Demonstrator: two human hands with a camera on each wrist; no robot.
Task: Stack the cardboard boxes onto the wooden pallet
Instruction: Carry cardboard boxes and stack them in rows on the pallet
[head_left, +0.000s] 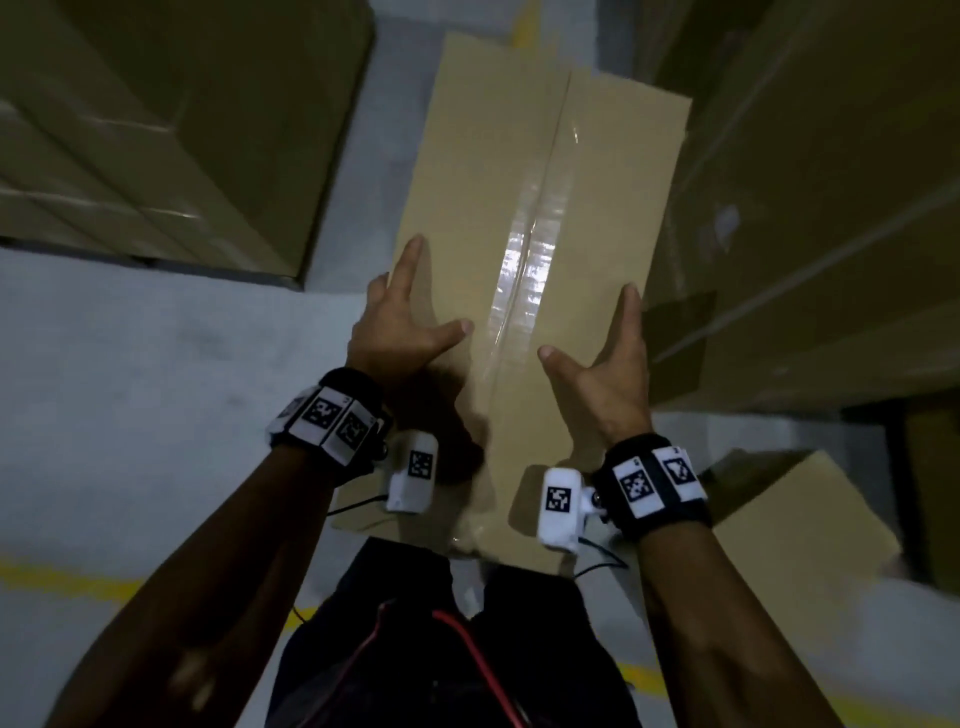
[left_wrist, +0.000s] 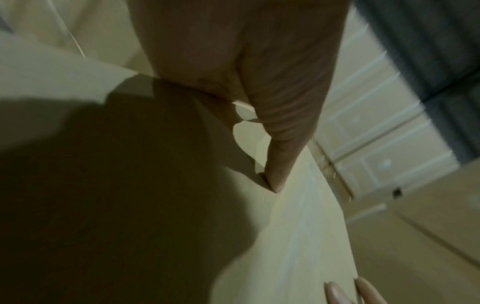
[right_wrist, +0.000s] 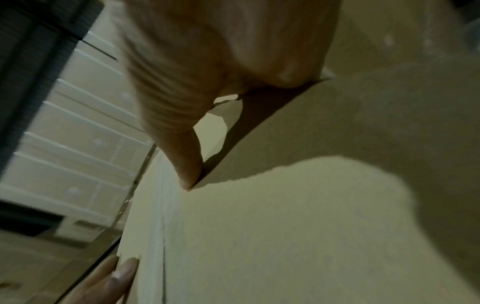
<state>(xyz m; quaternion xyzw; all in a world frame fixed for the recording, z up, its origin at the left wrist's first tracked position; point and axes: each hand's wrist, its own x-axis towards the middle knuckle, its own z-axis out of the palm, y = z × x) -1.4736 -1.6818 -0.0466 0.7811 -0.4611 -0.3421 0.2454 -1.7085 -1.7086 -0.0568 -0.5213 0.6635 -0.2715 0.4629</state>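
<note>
Grip fingers hidden behind box (head_left: 524, 218)

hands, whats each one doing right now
Left hand: open, fingers straight along the long cardboard box.
Right hand: open, pressed on its other side.

A warehouse or storage hall is shown. Tall stacks of cardboard boxes (head_left: 171, 130) are seen on the left side, and more stacked boxes (head_left: 831, 208) on the right, w/ a narrow aisle between. The floor (head_left: 156, 415) is grey painted concrete, marked w/ yellow lines (head_left: 62, 579), as is used in logistics areas. Another long taped carton (head_left: 545, 182) is seen in the aisle. Light is dim.
</note>
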